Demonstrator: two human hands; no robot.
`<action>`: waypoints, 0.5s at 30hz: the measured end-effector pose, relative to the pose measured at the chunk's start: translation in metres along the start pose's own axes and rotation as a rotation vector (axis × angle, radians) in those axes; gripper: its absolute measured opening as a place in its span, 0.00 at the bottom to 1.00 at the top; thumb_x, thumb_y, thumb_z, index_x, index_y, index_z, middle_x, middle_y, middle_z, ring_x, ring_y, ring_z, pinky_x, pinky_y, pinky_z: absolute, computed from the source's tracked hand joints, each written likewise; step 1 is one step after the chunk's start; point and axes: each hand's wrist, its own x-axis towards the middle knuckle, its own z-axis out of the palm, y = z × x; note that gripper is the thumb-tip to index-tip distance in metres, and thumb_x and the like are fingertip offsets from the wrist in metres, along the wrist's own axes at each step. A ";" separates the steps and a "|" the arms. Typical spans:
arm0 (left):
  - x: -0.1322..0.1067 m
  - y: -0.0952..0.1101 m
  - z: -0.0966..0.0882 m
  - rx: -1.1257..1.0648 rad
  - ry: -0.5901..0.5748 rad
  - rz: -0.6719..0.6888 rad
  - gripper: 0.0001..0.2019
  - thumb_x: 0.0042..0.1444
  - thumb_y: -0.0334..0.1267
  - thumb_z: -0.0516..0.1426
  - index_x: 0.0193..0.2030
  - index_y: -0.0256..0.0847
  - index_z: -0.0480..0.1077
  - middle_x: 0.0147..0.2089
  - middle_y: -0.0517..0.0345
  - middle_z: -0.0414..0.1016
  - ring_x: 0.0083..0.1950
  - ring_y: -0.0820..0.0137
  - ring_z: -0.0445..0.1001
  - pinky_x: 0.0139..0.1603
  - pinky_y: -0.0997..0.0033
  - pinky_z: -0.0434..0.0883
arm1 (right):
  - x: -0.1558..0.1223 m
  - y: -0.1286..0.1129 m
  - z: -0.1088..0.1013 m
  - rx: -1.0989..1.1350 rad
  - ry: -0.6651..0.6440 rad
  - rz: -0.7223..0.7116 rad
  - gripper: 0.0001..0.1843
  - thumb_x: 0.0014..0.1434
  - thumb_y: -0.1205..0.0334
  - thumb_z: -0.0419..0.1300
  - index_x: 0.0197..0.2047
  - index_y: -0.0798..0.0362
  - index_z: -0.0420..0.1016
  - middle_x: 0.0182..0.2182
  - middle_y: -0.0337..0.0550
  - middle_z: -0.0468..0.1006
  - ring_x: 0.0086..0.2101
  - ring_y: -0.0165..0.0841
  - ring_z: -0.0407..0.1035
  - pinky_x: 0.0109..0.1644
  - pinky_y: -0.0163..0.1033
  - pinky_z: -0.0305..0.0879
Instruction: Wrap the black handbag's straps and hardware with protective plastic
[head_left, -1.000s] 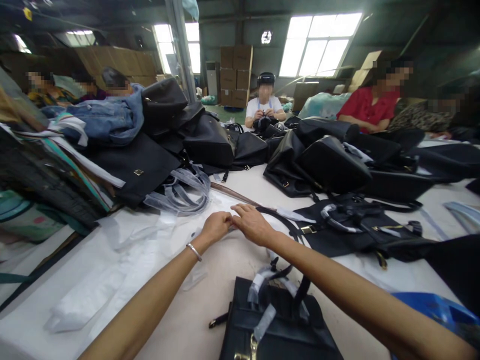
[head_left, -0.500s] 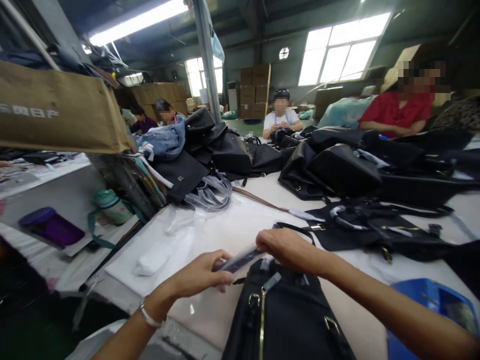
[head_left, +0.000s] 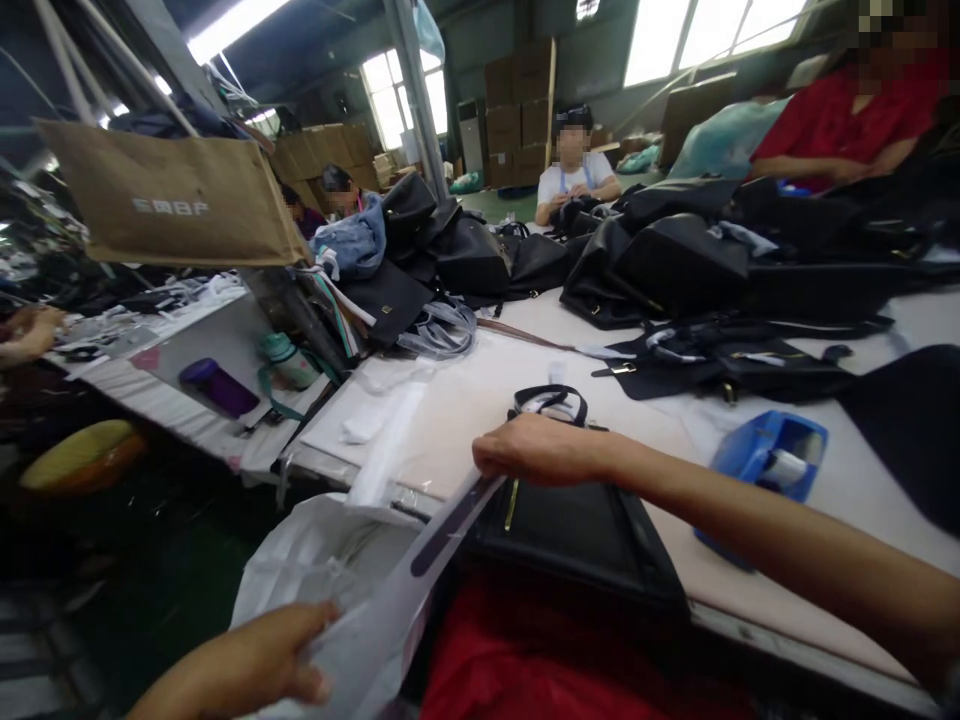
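Note:
My right hand [head_left: 529, 447] is closed around the upper end of a dark strap [head_left: 448, 530] that lies inside a long clear plastic sleeve [head_left: 397, 605]. The sleeve slants down to the left, past the table edge. Low in the view, my left hand [head_left: 274, 655] has thumb and fingers apart beside the sleeve's lower end; whether it touches the plastic is unclear. A black bag [head_left: 577, 525] with a gold zipper lies under my right forearm at the table's front edge. Its looped handle [head_left: 562, 400] stands up behind my right hand.
A white plastic bag [head_left: 300, 545] hangs at the table edge. On the table [head_left: 480, 380] are a blue tape dispenser [head_left: 772, 455], a flat black bag piece [head_left: 720, 365] and heaped black bags [head_left: 675, 250]. Co-workers sit behind the heap. A brown bag [head_left: 187, 200] hangs left.
My left hand has moved down and left, away from my right hand, and its fingers have spread. More of the plastic sleeve now stretches below my right hand. The view has shifted.

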 end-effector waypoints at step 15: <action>0.053 0.079 0.062 -0.715 0.137 0.431 0.12 0.56 0.44 0.59 0.37 0.38 0.64 0.32 0.53 0.79 0.29 0.71 0.76 0.34 0.74 0.69 | 0.000 -0.060 0.022 -0.018 -0.016 0.099 0.22 0.65 0.52 0.52 0.57 0.55 0.62 0.33 0.47 0.76 0.31 0.34 0.69 0.32 0.35 0.53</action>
